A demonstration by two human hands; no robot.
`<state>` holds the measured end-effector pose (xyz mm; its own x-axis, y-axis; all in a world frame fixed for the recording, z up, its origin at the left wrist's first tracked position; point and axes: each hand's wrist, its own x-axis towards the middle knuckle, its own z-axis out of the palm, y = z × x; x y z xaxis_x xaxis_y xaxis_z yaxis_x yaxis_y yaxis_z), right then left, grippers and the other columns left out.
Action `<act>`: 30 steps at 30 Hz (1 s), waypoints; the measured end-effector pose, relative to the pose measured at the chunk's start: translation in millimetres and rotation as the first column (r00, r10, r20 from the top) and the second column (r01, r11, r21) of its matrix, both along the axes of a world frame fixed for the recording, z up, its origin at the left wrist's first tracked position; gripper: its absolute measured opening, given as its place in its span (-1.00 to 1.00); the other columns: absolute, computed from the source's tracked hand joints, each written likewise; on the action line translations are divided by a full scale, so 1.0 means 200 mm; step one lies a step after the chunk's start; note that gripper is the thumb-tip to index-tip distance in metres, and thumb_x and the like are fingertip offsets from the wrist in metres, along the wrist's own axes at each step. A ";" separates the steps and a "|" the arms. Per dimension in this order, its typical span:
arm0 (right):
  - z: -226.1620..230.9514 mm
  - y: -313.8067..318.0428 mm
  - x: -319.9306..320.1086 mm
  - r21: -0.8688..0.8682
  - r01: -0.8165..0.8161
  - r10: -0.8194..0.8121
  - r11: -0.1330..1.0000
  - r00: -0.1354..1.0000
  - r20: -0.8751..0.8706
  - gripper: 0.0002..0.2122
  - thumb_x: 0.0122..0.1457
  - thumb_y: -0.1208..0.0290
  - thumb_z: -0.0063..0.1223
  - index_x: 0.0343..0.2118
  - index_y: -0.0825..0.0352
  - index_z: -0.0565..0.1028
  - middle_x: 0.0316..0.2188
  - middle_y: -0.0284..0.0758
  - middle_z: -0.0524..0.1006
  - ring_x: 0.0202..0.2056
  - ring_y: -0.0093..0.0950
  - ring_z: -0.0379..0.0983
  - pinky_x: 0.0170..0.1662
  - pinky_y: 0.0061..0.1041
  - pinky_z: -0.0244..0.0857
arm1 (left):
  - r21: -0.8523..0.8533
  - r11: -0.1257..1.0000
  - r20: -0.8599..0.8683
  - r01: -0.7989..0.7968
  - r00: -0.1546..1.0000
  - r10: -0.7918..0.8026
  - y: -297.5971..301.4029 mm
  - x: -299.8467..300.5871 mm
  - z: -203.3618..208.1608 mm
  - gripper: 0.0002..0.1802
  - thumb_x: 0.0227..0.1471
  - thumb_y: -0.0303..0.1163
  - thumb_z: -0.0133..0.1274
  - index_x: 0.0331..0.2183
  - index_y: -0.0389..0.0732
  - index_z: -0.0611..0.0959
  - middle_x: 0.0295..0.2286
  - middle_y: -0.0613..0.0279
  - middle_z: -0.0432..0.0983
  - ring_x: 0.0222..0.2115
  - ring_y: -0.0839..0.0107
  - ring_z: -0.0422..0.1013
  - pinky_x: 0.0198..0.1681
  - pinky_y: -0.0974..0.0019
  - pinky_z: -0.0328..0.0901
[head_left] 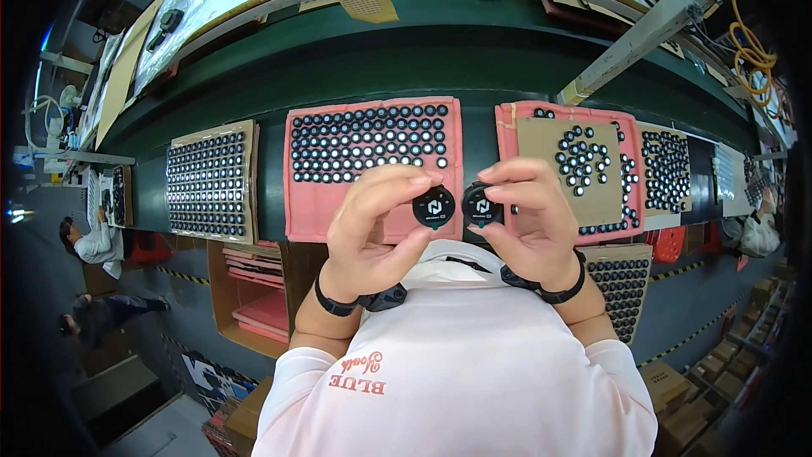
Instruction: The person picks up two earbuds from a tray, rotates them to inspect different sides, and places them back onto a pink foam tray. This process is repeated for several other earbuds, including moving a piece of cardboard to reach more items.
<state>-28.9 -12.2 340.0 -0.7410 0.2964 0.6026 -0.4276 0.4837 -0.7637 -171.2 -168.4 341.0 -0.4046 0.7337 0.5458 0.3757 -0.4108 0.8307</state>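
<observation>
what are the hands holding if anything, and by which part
The left hand holds a round black disc by its rim, between thumb and fingers; the right hand holds a matching disc the same way.

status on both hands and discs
Left hand pinching black disc. Right hand pinching another black disc. Discs apart. Pink mat of round parts behind left hand.

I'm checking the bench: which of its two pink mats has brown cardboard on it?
The right pink mat: brown cardboard partly covers it; the left pink mat shows none.
</observation>
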 end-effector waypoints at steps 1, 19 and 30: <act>0.00 0.00 0.01 0.000 0.005 -0.005 1.000 1.000 0.000 -0.68 -0.07 0.69 0.17 -0.19 0.41 0.44 -0.09 -0.08 0.36 -0.12 -0.37 0.38 -0.08 -0.48 0.35 | 0.009 1.000 0.003 0.012 1.000 -0.012 0.01 0.00 0.00 -0.48 -0.22 -0.72 0.09 -0.10 -0.33 0.47 -0.13 -0.09 0.38 -0.12 0.21 0.38 -0.02 0.22 0.30; -0.03 -0.06 0.00 -0.275 -0.015 0.017 0.961 1.000 0.005 -0.73 0.00 0.67 0.17 -0.21 0.43 0.43 -0.05 -0.05 0.36 -0.17 -0.40 0.42 -0.09 -0.49 0.33 | -0.012 1.000 -0.009 -0.012 1.000 0.012 0.04 0.00 0.03 -0.65 -0.26 -0.65 0.28 -0.31 -0.35 0.58 -0.18 -0.09 0.47 -0.24 0.24 0.48 -0.17 0.29 0.39; -0.02 -0.02 0.04 -0.181 -0.003 0.000 0.984 1.000 -0.017 -0.78 -0.01 0.66 0.16 -0.25 0.40 0.52 -0.19 -0.16 0.48 -0.23 -0.40 0.43 -0.16 -0.48 0.31 | -0.114 0.993 -0.187 0.037 0.981 -0.058 0.06 -0.03 0.02 -0.72 -0.15 -0.66 0.17 -0.28 -0.38 0.57 -0.27 0.01 0.46 -0.27 0.31 0.42 -0.14 0.31 0.35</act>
<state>-20.2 -16.0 336.6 -0.7319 0.4001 0.5515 -0.4417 0.3377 -0.8312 -177.1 -157.1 345.9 -0.2651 0.8089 0.5248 0.5131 -0.3425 0.7870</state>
